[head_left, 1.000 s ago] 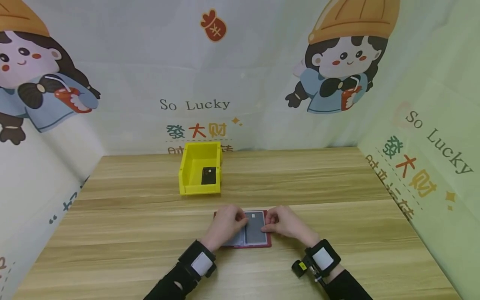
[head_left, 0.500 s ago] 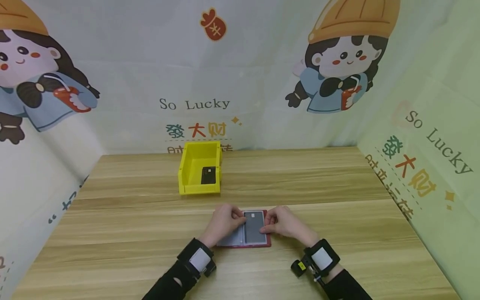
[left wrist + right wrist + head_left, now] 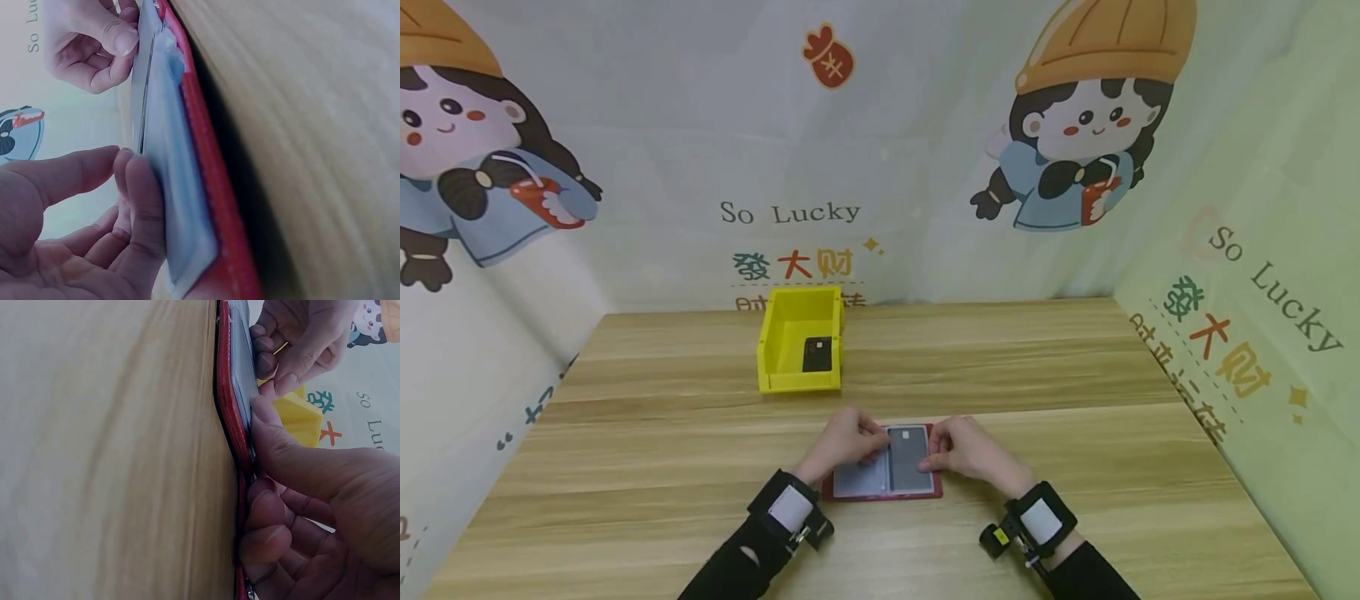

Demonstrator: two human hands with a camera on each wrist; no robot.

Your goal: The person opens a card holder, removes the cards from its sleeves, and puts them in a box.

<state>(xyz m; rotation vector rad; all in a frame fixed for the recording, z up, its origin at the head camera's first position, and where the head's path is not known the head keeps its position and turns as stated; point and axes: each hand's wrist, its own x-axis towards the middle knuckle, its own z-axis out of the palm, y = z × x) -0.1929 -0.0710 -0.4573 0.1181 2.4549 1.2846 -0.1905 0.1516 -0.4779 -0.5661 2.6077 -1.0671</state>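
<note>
1. The left hand (image 3: 844, 442) has drawn back toward the middle of the red card holder (image 3: 880, 493) since a second ago, baring the pale sleeve page (image 3: 861, 479) it covered then; its fingertips now pinch at the upper edge of that page beside the dark card (image 3: 910, 458); in the left wrist view thumb and forefinger meet on the plastic edge.
2. The right hand (image 3: 966, 448) has barely shifted; its thumb presses on the right side of the holder with the other fingers curled against the red edge, as the right wrist view shows.
3. Judged from this, the card sits nearly fully in the right-hand sleeve, and the hands seem to be seating it, not lifting it out.
4. The holder lies open and flat on the wooden table (image 3: 1075, 375), near the front edge, between both hands.
5. The yellow bin (image 3: 775, 350) stands well behind it, open at the top; one black card (image 3: 817, 354) leans inside against its right wall; nothing else shows in it.
</note>
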